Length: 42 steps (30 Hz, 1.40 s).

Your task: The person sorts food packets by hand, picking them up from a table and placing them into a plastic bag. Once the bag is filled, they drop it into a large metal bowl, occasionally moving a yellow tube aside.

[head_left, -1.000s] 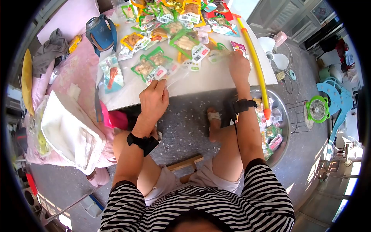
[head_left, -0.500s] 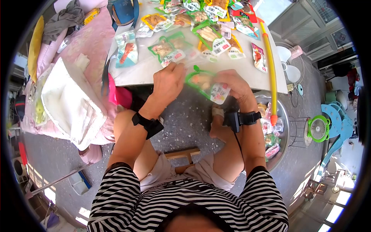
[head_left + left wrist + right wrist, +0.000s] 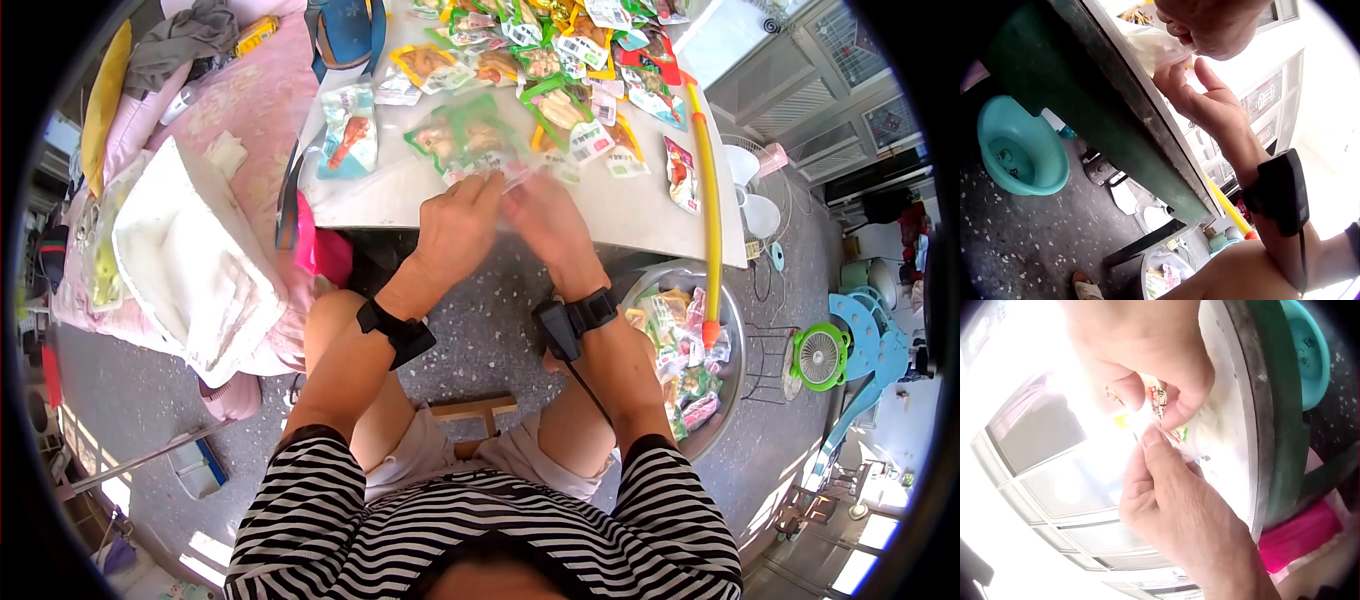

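My left hand [image 3: 457, 228] pinches the mouth of a clear plastic bag [image 3: 508, 148] at the table's near edge. Inside the bag lie green-edged snack packets [image 3: 437, 140]. Close beside it, my right hand [image 3: 548, 225] is blurred in the head view. In the right wrist view, its thumb and finger stand around a printed snack packet [image 3: 1158, 400] at the bag's mouth, right over the left fingertips [image 3: 1152, 436]. Much of this packet is hidden by the hands. A blue-white packet [image 3: 348, 135] lies left of the bag, a purple-red one [image 3: 682, 172] to the right.
Many snack packets [image 3: 560, 105] cover the white table's [image 3: 640, 225] far part. A yellow tube [image 3: 712, 220] runs along its right edge. On the floor at right stands a metal basin [image 3: 735, 350] of packets. A white foam box [image 3: 190, 260] sits at left; a teal tub [image 3: 1022, 147] is under the table.
The right hand reached out right, picked up a green-edged packet and carried it left to the bag's mouth. The left hand has stayed at the bag. The head view has shifted slightly.
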Tool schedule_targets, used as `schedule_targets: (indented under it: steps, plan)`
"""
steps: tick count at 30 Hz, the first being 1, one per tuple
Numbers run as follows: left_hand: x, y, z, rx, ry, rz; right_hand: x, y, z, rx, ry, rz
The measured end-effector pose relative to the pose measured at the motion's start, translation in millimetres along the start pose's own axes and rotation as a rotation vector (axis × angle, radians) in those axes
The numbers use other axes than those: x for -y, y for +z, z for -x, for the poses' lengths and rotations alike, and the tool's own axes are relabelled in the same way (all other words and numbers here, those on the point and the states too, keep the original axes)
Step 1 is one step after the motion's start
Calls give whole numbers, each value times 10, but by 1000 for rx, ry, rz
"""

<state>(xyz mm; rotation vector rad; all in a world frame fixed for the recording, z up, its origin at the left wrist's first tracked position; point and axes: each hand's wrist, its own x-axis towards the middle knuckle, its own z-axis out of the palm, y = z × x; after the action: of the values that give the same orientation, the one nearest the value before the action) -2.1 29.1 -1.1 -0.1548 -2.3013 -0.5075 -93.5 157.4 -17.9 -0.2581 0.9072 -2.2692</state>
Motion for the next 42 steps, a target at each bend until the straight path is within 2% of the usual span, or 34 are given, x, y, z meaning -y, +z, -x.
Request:
schedule_targets:
  steps: [1,4,7,10,12,14,16,19,22,25,28,32,33,36,39,42]
  plan:
    - [9,-1,-3,-11,-11,13,4,92,14,22,7,-118]
    - [23,-23,-18,-21,-41,44,31,109,83,-17,2,279]
    - [5,-31,-4,24,-61,51,142,134,152,-188,183,409]
    - [-7,-17,13,55,-65,28,80,145,69,-232,62,370]
    - [-10,-16,7,74,-69,8,-119,-179,-160,-77,-170,429]
    - [10,4,15,86,-45,15,-141,-244,-218,18,-369,808]
    - [17,35,33,114,-39,8,26,-95,-150,49,-511,1522]
    - [11,49,37,181,-71,-12,-27,-29,-220,-285,-2,272]
    - [-33,37,26,226,-110,10,299,107,-29,-318,87,579]
    - [-41,-5,16,231,-89,6,588,77,89,-406,36,987]
    - [-58,-9,4,235,-69,-29,576,-62,36,-536,-239,897]
    - [-77,-6,12,218,-35,-37,380,-278,-234,-513,-363,1096]
    - [-78,-4,12,221,-29,-34,321,-270,-311,-517,-387,1090]
    - [-68,-1,7,185,0,-82,205,-428,-509,-366,-476,985]
    - [-119,6,-26,115,37,-117,510,103,-142,-318,-277,631]
    - [-54,60,-2,-10,145,-203,598,103,-31,-285,-238,527]
